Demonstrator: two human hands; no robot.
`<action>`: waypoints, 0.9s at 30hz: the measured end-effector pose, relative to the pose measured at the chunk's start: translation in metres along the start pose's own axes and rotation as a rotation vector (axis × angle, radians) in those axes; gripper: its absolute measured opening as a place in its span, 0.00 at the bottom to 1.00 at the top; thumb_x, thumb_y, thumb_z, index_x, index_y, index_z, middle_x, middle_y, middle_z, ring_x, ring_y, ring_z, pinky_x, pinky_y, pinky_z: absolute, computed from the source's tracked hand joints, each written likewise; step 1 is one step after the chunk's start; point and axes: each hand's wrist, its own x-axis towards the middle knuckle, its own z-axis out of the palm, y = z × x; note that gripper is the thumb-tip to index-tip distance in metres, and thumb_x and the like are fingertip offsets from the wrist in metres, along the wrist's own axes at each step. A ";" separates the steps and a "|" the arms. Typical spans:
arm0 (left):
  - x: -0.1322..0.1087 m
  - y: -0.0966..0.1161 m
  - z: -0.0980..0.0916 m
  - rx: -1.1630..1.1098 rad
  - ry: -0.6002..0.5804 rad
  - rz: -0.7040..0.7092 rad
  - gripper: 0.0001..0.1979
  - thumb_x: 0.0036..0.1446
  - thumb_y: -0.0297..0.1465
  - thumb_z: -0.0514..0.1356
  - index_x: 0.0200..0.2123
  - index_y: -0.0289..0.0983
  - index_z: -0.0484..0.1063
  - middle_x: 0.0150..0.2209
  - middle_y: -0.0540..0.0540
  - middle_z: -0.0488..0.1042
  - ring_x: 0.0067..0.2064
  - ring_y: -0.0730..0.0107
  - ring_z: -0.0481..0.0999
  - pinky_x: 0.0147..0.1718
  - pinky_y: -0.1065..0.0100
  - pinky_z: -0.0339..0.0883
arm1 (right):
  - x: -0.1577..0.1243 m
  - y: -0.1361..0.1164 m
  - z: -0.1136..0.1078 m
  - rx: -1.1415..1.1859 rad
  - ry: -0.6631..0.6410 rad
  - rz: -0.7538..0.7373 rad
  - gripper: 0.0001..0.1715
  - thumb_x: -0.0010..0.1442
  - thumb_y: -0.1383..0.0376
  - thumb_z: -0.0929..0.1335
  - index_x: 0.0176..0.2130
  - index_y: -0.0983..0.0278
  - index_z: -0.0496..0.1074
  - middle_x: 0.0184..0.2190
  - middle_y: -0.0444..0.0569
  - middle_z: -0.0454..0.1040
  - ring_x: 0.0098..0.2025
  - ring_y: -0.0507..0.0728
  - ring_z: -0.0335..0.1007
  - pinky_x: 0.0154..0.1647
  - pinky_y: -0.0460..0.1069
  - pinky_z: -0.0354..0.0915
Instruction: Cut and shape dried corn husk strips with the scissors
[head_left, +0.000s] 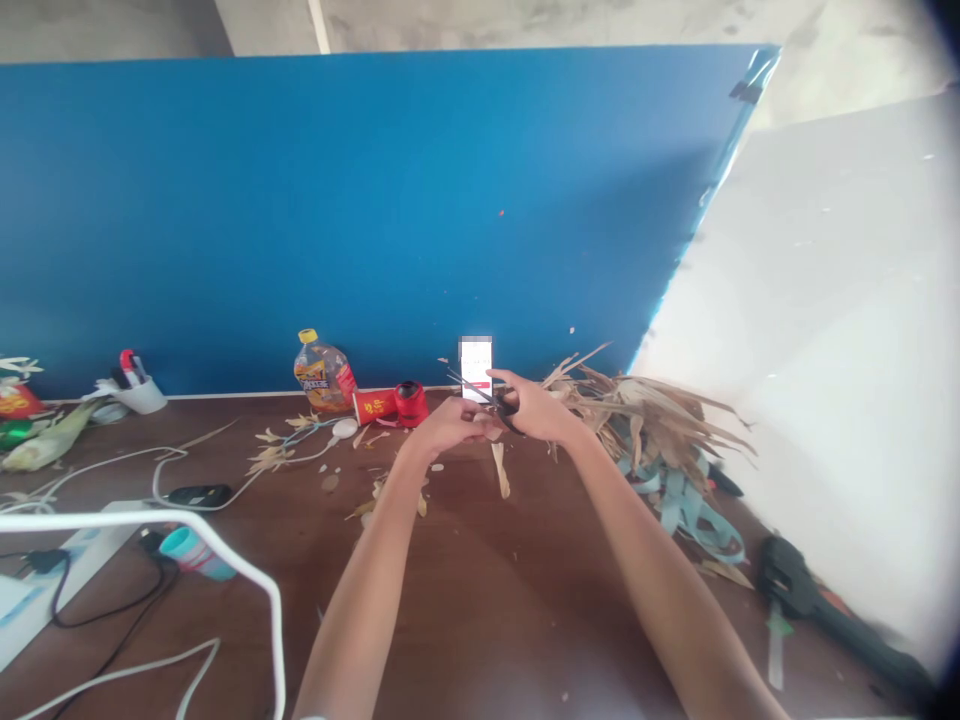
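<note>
At twelve o'clock, the right hand [534, 412] closes its grip on black-handled scissors [504, 403]; the left hand [450, 425] forms a narrow grip just beside them (anything held is hidden by its fingers).

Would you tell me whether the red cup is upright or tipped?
Tipped: the red cup lies on its side beside the red roll.

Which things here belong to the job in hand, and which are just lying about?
Part of the job:
right hand; black-handled scissors; left hand; dried husk pile; cut husk strip

Lying about:
plastic bottle; red cup; teal cup; white cable; phone
</note>
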 end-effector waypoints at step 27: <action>-0.007 0.009 -0.004 -0.308 -0.172 0.367 0.16 0.47 0.41 0.67 0.28 0.33 0.72 0.28 0.47 0.71 0.33 0.72 0.70 0.36 0.69 0.61 | 0.004 -0.006 0.024 1.027 -0.106 -0.113 0.38 0.44 0.65 0.74 0.55 0.59 0.67 0.24 0.38 0.66 0.21 0.45 0.55 0.21 0.43 0.52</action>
